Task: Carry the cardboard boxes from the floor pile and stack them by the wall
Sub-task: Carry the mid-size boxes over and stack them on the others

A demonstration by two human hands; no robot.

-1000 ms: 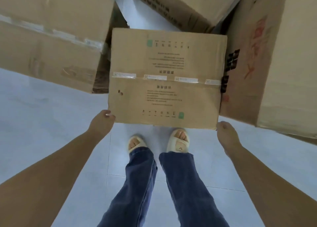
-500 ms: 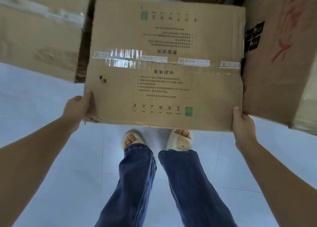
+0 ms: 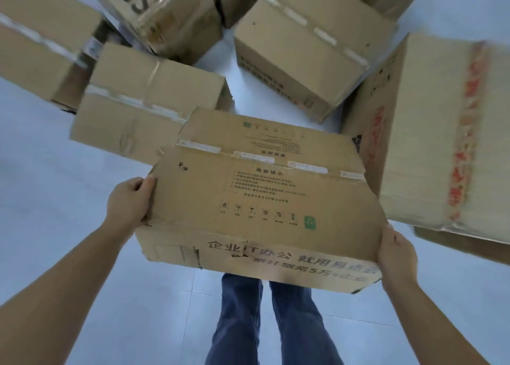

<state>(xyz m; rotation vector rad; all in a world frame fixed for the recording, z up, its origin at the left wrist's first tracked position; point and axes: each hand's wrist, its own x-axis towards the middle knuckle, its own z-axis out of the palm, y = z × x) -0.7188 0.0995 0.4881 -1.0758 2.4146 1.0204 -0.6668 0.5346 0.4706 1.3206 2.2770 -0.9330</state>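
Cardboard box (image 3: 262,199) is up off the floor (image 3: 55,226) — my left hand (image 3: 129,202) and right hand (image 3: 397,254) grip its sides; the pile (image 3: 303,55) remains — no wall stack visible.

There is a single view, from a camera worn on the person's head. It looks forward and steeply down, so the floor (image 3: 41,226) fills the background and the person's own legs (image 3: 265,323) run out of the bottom edge. Both forearms reach in from the lower corners, and the held box (image 3: 262,199) sits close under the lens at centre. The wide angle bends the outer boxes (image 3: 311,50) at the top and right edges, where the picture blurs.
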